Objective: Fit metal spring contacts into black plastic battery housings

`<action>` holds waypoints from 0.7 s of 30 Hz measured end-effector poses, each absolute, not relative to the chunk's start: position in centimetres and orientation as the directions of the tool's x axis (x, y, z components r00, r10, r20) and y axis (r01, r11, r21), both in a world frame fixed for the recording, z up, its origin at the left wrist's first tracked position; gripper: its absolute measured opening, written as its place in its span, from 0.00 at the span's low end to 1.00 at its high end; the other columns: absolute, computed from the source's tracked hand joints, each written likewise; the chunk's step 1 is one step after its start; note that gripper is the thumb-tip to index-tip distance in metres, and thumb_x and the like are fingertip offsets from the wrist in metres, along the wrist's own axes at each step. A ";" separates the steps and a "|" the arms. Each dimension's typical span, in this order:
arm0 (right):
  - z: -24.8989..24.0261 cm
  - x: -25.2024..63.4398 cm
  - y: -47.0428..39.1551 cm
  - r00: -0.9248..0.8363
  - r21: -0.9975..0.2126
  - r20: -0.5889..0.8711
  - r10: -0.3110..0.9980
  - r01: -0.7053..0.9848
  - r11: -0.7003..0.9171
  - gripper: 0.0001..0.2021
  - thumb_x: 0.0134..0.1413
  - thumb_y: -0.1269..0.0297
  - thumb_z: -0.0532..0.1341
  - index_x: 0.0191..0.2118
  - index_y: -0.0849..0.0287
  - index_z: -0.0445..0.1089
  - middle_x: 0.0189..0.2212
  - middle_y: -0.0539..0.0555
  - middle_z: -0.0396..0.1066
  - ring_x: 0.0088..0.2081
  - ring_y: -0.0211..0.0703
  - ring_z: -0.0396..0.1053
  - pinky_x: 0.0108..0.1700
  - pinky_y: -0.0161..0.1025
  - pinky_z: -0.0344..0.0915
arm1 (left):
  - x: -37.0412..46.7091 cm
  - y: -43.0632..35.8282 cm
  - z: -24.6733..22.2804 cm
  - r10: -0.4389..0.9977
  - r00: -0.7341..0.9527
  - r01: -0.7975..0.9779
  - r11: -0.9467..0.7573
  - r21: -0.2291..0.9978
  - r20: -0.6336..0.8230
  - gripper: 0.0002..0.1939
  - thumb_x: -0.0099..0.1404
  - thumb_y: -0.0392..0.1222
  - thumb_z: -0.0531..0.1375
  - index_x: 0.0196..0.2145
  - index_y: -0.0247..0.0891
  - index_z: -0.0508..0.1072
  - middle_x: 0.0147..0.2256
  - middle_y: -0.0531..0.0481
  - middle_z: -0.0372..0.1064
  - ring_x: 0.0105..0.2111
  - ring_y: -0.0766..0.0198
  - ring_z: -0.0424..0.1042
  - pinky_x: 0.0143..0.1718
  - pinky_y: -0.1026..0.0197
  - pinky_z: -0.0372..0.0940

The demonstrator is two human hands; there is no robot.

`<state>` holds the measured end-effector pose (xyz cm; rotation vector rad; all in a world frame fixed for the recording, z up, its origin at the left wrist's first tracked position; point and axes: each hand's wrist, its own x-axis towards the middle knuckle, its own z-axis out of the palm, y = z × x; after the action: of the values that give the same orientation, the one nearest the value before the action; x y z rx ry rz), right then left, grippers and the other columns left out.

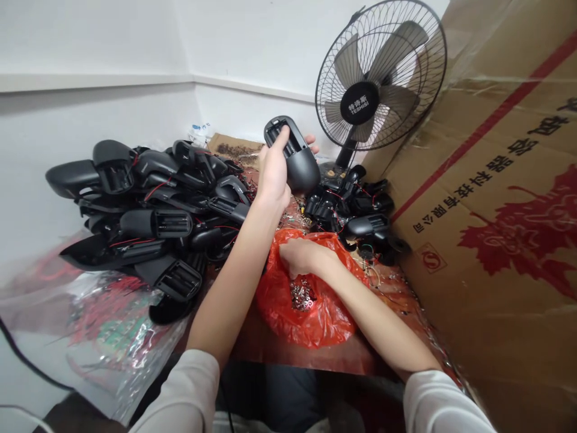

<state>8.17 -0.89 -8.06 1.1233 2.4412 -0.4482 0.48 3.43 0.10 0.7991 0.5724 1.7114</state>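
Note:
My left hand [273, 171] is closed around a black plastic housing [303, 169] with an open battery compartment, held up above the table. The thumb lies over the compartment, and other fingertips show behind the far edge. Lower down, my right hand [300, 255] reaches into a red plastic bag [324, 328], its fingers curled and their tips hidden. Beside that hand, small shiny metal pieces [302, 294] lie in the bag; they are too small to name surely.
To the left, similar black housings [174, 224] with red wires form a large heap. Smaller black parts [367, 225] are piled at right, below a fan [360, 102]. A large cardboard box [451, 252] walls off the right. A clear bag [121, 337] holds green boards and red wires.

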 end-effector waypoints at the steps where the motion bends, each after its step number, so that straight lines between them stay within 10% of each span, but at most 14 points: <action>1: -8.4 8.1 -0.9 -0.583 -0.101 -0.501 0.640 0.774 0.625 0.18 0.44 0.76 0.74 0.45 0.71 0.80 0.43 0.70 0.79 0.46 0.63 0.77 0.44 0.46 0.73 | 0.5 3.5 0.1 0.960 -0.166 -0.633 -0.281 0.721 0.227 0.21 0.71 0.51 0.57 0.55 0.35 0.71 0.45 0.37 0.79 0.47 0.49 0.79 0.44 0.55 0.73; 12: -6.9 10.4 -0.1 -0.712 -0.245 -0.382 0.589 0.693 0.678 0.12 0.49 0.84 0.64 0.34 0.62 0.80 0.30 0.54 0.79 0.35 0.45 0.77 0.36 0.34 0.69 | 0.3 3.4 0.1 0.937 -0.204 -0.553 -0.348 0.757 0.282 0.15 0.69 0.48 0.58 0.47 0.34 0.71 0.38 0.41 0.79 0.39 0.54 0.80 0.39 0.58 0.73; 21: 0.1 18.2 -1.1 -0.550 -0.659 0.407 0.729 0.376 0.652 0.02 0.57 0.67 0.70 0.33 0.58 0.79 0.29 0.50 0.78 0.29 0.38 0.72 0.33 0.34 0.67 | -1.4 2.9 0.4 0.960 0.003 -0.399 -0.256 0.880 0.281 0.13 0.62 0.47 0.66 0.38 0.36 0.71 0.30 0.45 0.78 0.25 0.61 0.76 0.28 0.61 0.70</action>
<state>18.18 -1.07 0.14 1.3415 3.4412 -1.0534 -1.42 2.92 0.43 1.1172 0.7143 1.5260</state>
